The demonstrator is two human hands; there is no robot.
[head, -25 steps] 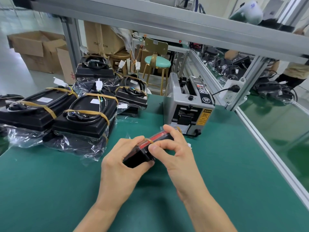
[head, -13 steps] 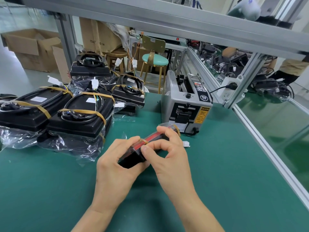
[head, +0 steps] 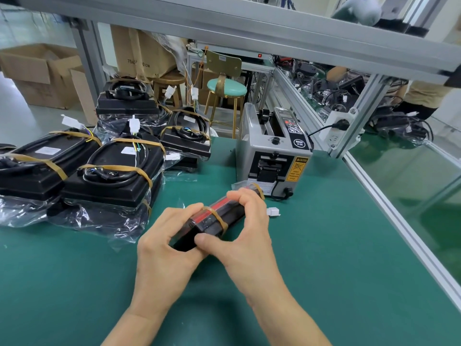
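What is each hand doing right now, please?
The left hand grips the black pack at its near end.
The right hand grips it too, farther along.

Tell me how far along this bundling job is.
Done: several black units on the left carry tan bands over coiled cords, with clear plastic under them. In hand: the left hand and right hand grip a black-and-red unit with a tan band round its middle. Left: it has not joined the pile, and a white connector lies loose on the green mat beside it.
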